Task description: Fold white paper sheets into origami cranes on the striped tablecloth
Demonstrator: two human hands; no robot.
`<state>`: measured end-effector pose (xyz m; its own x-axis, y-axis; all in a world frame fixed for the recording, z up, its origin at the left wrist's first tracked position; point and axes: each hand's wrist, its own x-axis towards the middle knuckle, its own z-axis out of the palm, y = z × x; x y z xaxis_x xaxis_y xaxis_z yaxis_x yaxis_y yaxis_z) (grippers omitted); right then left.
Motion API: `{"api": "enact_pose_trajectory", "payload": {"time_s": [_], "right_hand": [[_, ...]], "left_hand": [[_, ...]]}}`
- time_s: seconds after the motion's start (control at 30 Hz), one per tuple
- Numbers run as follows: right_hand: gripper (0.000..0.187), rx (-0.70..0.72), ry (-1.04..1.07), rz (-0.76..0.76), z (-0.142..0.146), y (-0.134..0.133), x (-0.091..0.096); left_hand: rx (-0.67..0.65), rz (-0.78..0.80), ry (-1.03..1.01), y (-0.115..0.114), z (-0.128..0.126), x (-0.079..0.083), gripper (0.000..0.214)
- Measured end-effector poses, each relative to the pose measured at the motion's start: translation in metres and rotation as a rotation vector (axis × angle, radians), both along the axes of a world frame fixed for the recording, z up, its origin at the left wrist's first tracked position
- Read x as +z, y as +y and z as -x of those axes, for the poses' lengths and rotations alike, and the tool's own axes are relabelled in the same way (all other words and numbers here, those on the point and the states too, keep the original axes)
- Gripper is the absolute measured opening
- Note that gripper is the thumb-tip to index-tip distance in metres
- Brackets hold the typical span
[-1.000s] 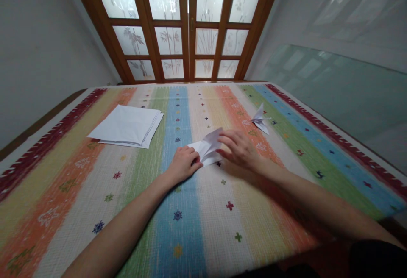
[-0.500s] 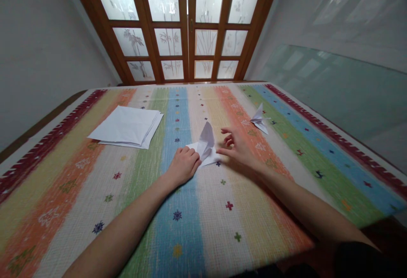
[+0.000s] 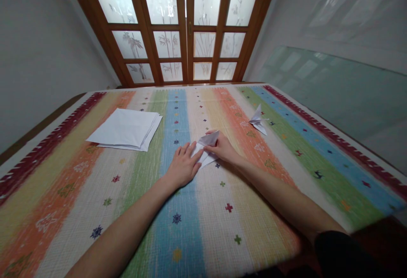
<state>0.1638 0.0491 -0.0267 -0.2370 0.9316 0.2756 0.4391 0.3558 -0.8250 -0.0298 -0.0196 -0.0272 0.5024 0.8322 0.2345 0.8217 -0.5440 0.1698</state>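
Note:
A white sheet of folded paper [image 3: 208, 158] lies on the striped tablecloth between my two hands. Its raised flap leans to the right, and my right hand [image 3: 221, 146] pinches that flap between thumb and fingers. On the paper's left side rests my left hand [image 3: 183, 165], palm down, fingers spread and the fingertips touching the paper. Part of the folded paper is hidden under the fingers of both hands.
A stack of white paper sheets [image 3: 125, 129] lies at the left. To the right stands a folded paper crane [image 3: 259, 120]. The striped tablecloth [image 3: 143, 244] covers the table, with wooden glazed doors [image 3: 187, 28] beyond its far edge.
My right hand has moved left and taken hold of the raised flap, which now tilts to the right. The fingers of my left hand have spread on the paper.

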Motion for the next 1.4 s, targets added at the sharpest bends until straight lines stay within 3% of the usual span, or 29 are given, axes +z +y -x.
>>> {"api": "enact_pose_trajectory", "payload": {"time_s": [0.2,0.43,0.53,0.7,0.83,1.0,1.17,1.4], "right_hand": [[0.024,0.015,-0.127,-0.013,0.002,-0.003,0.003],[0.036,0.041,-0.299,-0.063,0.010,-0.008,0.004],[0.038,0.071,-0.310,-0.099,0.012,-0.010,0.003],[0.043,0.148,-0.107,-0.075,0.008,-0.010,0.001],[0.027,0.198,0.096,0.002,0.004,-0.007,0.001],[0.028,0.180,0.214,0.017,0.007,-0.003,-0.002],[0.031,0.174,0.339,0.164,0.005,0.001,-0.006],[0.034,0.244,0.552,0.347,-0.003,0.003,-0.003]], "left_hand": [[0.007,-0.009,-0.109,0.001,0.003,-0.004,0.041],[0.027,-0.064,-0.581,0.020,-0.002,0.010,0.053],[0.013,0.002,-0.725,0.034,-0.013,0.020,0.046],[0.118,0.209,-1.023,0.051,-0.026,0.022,0.017],[0.183,0.323,-1.224,0.057,-0.026,0.015,0.022],[0.183,0.370,-1.389,0.057,-0.024,0.006,0.037],[0.232,0.430,-1.389,0.056,-0.023,0.002,0.024],[0.299,0.409,-1.324,0.051,-0.023,0.010,0.024]]}}
